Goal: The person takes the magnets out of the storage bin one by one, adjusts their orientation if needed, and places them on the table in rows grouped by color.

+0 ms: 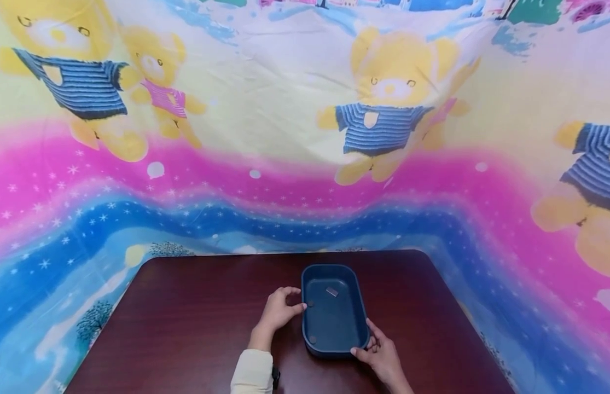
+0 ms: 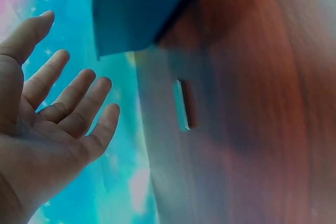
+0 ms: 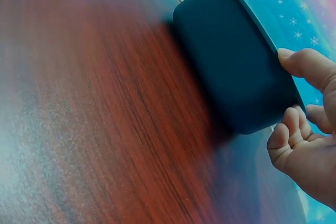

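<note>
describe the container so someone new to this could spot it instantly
On the reddish-brown table before the teddy-bear backdrop, look between the left hand and right hand. The open rectangular container there is dark blue, unlike the hands or table.

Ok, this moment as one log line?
left hand: beside bin | right hand: grips bin's near right corner | bin: small flat piece inside

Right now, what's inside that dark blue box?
The dark blue box shows a small rectangular piece and two round spots, too tiny to identify. Anything tight behind the near rim is hidden.
</note>
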### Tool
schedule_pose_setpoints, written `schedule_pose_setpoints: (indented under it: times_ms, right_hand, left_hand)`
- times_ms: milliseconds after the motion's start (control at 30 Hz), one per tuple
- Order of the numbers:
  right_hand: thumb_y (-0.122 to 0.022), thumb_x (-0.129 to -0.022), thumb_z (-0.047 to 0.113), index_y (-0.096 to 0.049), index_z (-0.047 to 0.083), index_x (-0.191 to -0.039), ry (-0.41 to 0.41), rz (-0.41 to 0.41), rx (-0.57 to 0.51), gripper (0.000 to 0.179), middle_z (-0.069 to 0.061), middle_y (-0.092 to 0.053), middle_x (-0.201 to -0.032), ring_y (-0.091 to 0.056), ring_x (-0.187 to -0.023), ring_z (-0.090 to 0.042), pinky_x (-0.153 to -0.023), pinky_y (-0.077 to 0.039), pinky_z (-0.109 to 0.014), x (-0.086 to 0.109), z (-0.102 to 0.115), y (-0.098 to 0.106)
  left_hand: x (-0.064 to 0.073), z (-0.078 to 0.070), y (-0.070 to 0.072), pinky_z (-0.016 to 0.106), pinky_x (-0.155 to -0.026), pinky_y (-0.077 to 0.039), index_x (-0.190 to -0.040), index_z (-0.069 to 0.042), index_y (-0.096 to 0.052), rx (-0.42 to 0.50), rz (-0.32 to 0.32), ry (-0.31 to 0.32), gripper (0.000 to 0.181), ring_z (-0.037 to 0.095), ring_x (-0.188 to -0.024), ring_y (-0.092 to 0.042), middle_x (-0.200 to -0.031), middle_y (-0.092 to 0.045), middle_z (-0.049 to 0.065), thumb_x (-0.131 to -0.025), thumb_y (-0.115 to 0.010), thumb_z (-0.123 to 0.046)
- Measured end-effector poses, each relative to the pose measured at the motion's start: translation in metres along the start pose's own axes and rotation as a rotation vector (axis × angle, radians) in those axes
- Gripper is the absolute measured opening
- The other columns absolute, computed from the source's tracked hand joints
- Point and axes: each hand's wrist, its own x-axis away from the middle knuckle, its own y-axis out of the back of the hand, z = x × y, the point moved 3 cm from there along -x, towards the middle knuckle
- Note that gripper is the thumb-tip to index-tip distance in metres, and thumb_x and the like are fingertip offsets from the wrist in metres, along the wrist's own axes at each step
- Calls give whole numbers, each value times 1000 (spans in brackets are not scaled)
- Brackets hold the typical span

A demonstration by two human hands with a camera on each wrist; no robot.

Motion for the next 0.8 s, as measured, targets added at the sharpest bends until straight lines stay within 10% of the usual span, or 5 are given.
schedule_pose_setpoints:
  times_ms: [400,800]
  right_hand:
    - [-79,-68,-2,-35,-2,-140,-4,-9,3,84,-6,-46,-66,-38,-48,-11,-43,-34,-22,0,-2,2]
    - [-79,-69,0,-36,-2,-140,-9,7,32,83,-3,-42,-67,-37,-49,-10,-45,-34,-22,4,-4,2]
  left_hand:
    - [-27,-37,-10,35,-74,-49,-115,-12,-64,10,74,-43,37,27,-95,-54,-108,-56,5,-82,-73,-27]
    - [-42,-41,-37,37,-75,-49,-113,-9,-64,8,142,-78,35,26,-96,-55,-114,-58,12,-82,-72,-22]
